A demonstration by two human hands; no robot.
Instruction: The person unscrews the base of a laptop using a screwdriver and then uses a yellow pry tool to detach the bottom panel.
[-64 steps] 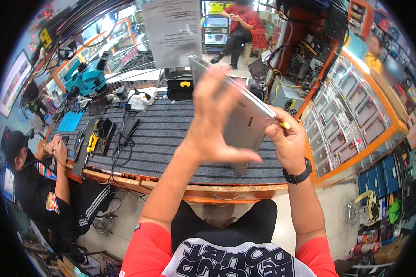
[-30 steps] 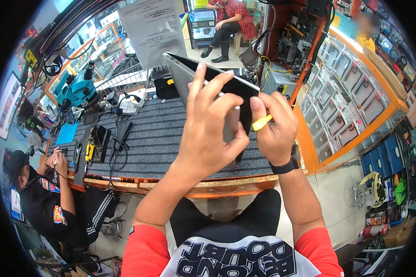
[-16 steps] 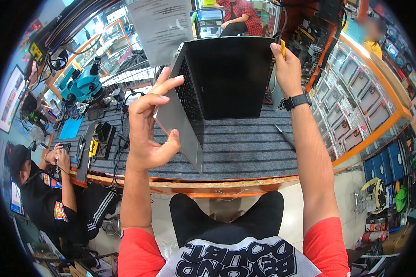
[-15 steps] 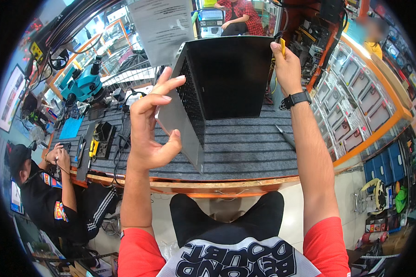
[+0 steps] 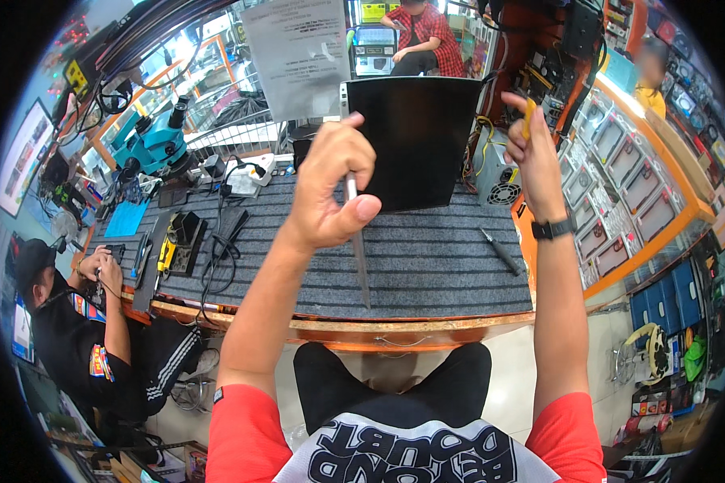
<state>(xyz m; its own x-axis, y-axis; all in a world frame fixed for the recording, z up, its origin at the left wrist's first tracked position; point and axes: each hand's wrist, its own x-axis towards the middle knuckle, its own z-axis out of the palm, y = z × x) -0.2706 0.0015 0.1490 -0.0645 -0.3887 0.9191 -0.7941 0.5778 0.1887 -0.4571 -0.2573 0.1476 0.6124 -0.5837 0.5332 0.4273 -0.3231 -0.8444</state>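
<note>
Head view: the laptop (image 5: 411, 141) is held up in the air above the grey ribbed mat (image 5: 427, 258), opened like a book, its dark screen panel facing the person and its other half seen edge-on as a thin grey strip running down toward the mat's near edge; the left hand (image 5: 330, 189) is closed around that thin half at the hinge side, thumb pressed over the edge, fingers curled behind; the right hand (image 5: 532, 149) is raised just right of the screen panel, fingers pinched on a small yellow tool (image 5: 528, 117), apart from the laptop as far as the picture shows, a dark watch on its wrist.

A dark screwdriver (image 5: 499, 251) lies on the mat below and right of the laptop; a teal microscope (image 5: 149, 141) stands well left of it, with cables and small tools between; a seated person in black (image 5: 80, 322) works at the mat's far left end.

By my reading, the step in hand is turning the open laptop over for inspection or opening, one hand bearing its whole weight; the next move would call for a steady hold with the left hand and a careful approach of the yellow tool to an edge or seam, or setting the laptop flat on the mat first.
</note>
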